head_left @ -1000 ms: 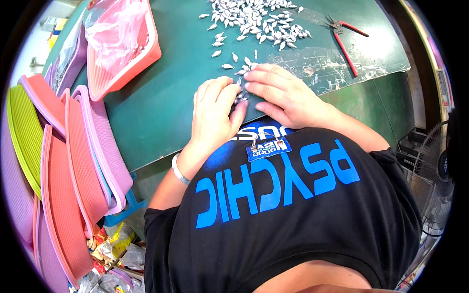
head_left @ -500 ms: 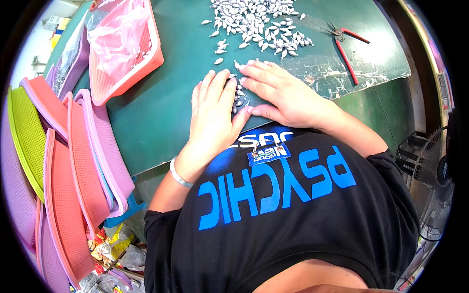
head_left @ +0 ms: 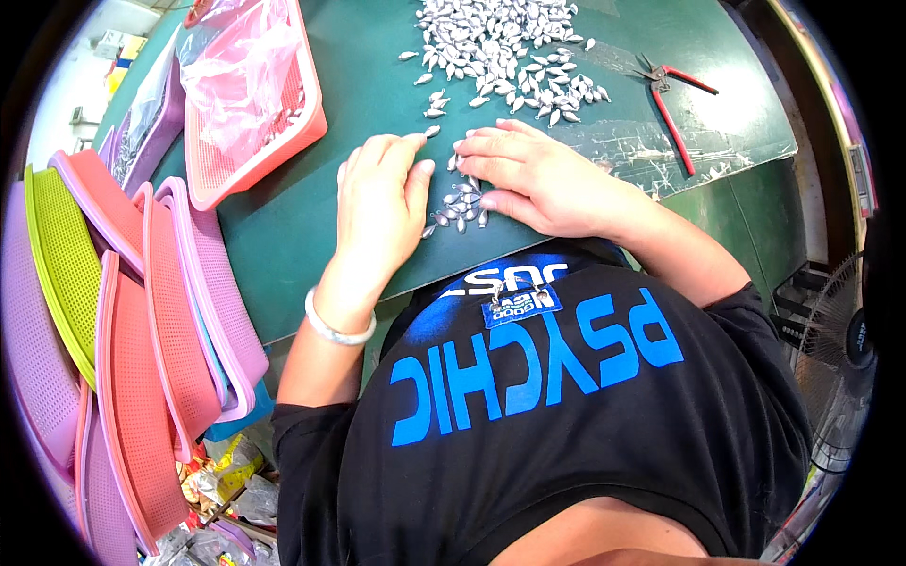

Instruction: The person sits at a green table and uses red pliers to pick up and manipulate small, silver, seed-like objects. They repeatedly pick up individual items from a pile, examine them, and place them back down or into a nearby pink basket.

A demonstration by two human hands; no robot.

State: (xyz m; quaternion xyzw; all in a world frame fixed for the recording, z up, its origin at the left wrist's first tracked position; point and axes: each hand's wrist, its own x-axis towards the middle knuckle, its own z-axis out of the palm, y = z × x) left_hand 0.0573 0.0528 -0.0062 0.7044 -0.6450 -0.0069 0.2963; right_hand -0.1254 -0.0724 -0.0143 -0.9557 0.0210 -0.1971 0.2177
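Note:
Small grey teardrop-shaped metal weights with wire loops, like fishing sinkers, lie on the green tabletop. A small cluster of these sinkers [head_left: 460, 208] sits near the table's front edge, between my hands. My left hand [head_left: 377, 193] rests to the left of it, fingers extended and thumb apart, with its fingertips beside a single sinker [head_left: 432, 131]. My right hand [head_left: 543, 179] lies palm down on the right, its fingers and thumb spread at the cluster's edge. Its fingers partly cover a few sinkers. Farther back spreads a large pile of sinkers [head_left: 500, 47].
Red-handled pliers [head_left: 672, 113] lie opened on the right of the table [head_left: 377, 57]. A pink basket [head_left: 307, 132] holding a clear plastic bag stands at the left. Stacked coloured baskets [head_left: 142, 377] lean beside the table. A fan [head_left: 840, 330] stands at the far right.
My left hand has moved left, away from my right hand, and the gap between them has widened. The small cluster of sinkers now shows between them, more spread out.

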